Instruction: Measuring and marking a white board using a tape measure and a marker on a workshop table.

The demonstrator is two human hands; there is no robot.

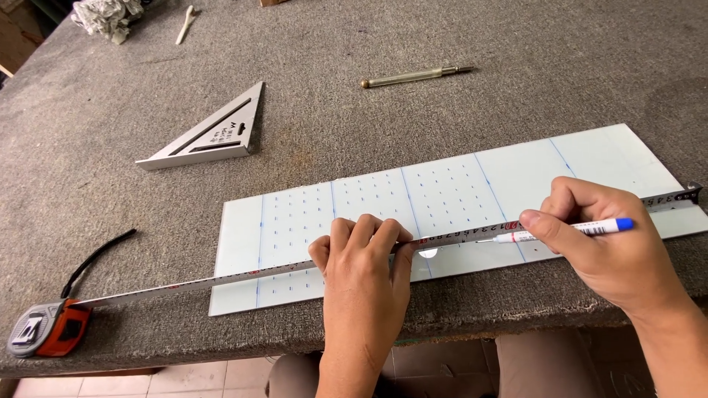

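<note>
Long white panel (597,158): lies flat on the grey carpeted bench (442,44), near its front edge, ruled with blue cross-lines and rows of short blue ticks.

Tape measure blade (221,278): stretched lengthwise over the panel, end hook past the panel's right end; orange and grey case (48,329) rests on the bench at far left, black wrist strap (96,258) trailing behind it.

Left hand (363,258): fingers curled, tips pressing the blade down onto the panel at mid-length; grips nothing.

Right hand (601,236): closed round a blue-capped marker pen (568,231), tip touching the panel just beside the blade.

Silver triangular square (214,133): on the bench behind the panel's left end, apart from it.

Brass-ended pencil-shaped tool (417,75): further back, well clear.

Crumpled rag (109,16) and small pale stick (186,23): far left corner.

Nothing lies between the hands and the panel but the blade.
</note>
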